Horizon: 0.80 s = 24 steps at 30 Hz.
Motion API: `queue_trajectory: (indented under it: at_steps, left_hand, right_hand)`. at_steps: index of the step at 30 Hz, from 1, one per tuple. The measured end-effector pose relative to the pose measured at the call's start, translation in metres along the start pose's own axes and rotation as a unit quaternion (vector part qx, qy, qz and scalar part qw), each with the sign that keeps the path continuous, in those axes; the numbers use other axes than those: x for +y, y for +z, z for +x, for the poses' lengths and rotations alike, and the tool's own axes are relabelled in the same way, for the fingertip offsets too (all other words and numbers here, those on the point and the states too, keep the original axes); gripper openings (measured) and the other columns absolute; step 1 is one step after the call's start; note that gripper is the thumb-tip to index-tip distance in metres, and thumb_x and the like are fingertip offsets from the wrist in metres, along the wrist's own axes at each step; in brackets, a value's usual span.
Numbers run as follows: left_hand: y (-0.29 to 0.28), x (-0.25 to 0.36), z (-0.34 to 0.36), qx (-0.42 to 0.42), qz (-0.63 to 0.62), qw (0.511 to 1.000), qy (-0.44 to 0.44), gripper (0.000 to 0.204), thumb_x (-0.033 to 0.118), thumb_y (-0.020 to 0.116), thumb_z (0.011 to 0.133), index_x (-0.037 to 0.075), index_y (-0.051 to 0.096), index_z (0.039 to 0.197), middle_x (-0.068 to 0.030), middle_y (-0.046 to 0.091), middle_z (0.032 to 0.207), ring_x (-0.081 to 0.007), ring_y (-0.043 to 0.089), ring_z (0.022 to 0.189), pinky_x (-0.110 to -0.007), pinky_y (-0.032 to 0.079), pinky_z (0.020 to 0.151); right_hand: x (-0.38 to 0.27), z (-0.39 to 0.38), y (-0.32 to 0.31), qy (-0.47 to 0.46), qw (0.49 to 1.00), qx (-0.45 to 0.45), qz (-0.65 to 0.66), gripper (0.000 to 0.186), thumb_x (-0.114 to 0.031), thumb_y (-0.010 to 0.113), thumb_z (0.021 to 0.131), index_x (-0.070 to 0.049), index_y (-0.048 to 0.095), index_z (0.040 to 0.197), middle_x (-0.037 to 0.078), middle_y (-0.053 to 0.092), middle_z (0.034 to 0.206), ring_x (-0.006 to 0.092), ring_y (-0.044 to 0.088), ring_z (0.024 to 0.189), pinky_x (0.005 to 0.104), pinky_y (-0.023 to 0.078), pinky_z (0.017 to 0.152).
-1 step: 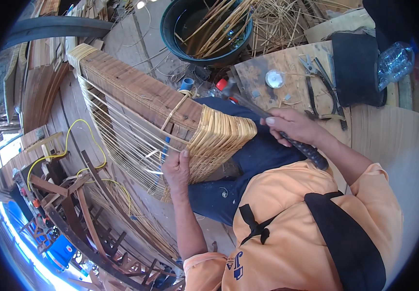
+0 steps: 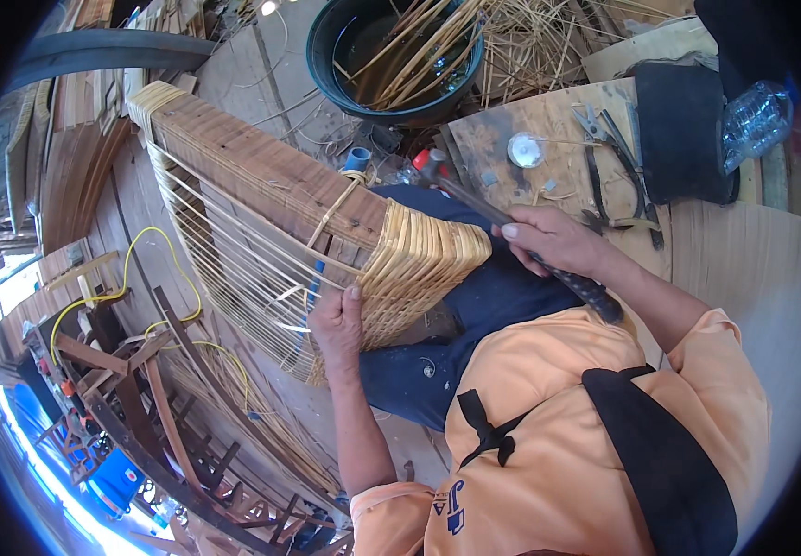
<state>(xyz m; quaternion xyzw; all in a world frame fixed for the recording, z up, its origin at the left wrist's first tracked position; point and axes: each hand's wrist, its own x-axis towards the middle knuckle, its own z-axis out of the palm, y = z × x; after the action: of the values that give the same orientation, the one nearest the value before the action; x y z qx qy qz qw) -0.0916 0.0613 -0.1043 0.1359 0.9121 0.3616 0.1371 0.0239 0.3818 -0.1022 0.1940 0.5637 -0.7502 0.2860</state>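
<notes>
My left hand [image 2: 337, 324] grips the edge of a wooden frame [image 2: 252, 153] partly wrapped in woven rattan [image 2: 419, 259], with thin strands stretched along its open side. My right hand [image 2: 549, 241] is closed round the long dark handle of a hammer [image 2: 484, 208], whose metal head is raised toward the upper middle, right of the frame's wooden bar. A blue plastic tube [image 2: 357, 159] stands behind the bar, near a small red object [image 2: 421, 159]. The frame rests over my dark-trousered legs.
A dark tub [image 2: 324, 65] holds water and rattan strips. On a wooden board [image 2: 493, 190] lie pliers [image 2: 595, 162] and a small white round item [image 2: 525, 150], beside a dark pad [image 2: 674, 130] and a plastic bottle [image 2: 753, 125]. Wooden pieces and yellow cord [image 2: 192, 269] lie at left.
The hammer and my right hand have shifted very slightly. My left hand and the frame look unmoved.
</notes>
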Motion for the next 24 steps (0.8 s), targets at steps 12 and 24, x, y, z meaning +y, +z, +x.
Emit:
queue_trajectory:
  at_steps: [12,24]
  left_hand:
    - [0.0,-0.007,0.001,0.003,0.032,0.999,0.016,0.036,0.023,0.064,0.088,0.001,0.052,0.062,-0.008,0.043,0.052,-0.0166,0.039,0.048,-0.032,0.035,0.048]
    - [0.001,-0.008,0.0,0.002,0.022,1.0,-0.006,0.037,0.022,0.064,0.088,0.0,0.05,0.061,-0.0048,0.04,0.052,-0.0127,0.036,0.05,-0.031,0.033,0.048]
  right_hand:
    - [-0.019,0.015,0.007,-0.016,0.997,0.05,-0.053,0.026,-0.017,0.054,0.092,-0.001,0.047,0.111,0.002,0.052,0.064,0.0082,0.048,0.044,0.0215,0.041,0.041]
    - [0.006,0.034,0.024,-0.164,0.961,0.136,-0.176,0.024,-0.028,0.051,0.094,-0.004,0.05,0.09,0.002,0.047,0.059,0.0104,0.048,0.046,0.0282,0.041,0.044]
